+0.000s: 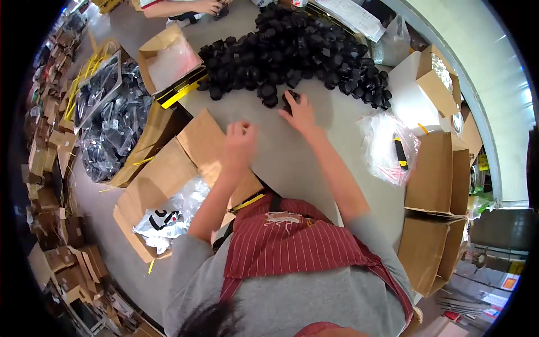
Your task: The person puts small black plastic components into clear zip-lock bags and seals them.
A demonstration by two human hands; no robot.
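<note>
A large heap of small black round plastic parts (292,48) covers the far middle of the grey table. At its near edge, my right hand (301,114) has its fingers curled round one black part (290,100). My left hand (240,143) hovers nearer to me, left of the right hand, above the flap of an open cardboard box. Its fingers are bent into a loose pinch and slightly blurred; whether anything small sits in them is hidden.
The open cardboard box (151,188) at left contains silvery clear plastic bags (196,194). Beyond it stands a carton of black bagged parts (115,121). Right lie clear bags (376,146) with a yellow-black cutter (400,153), beside open cartons (429,185). Another person's hand (208,7) shows far off.
</note>
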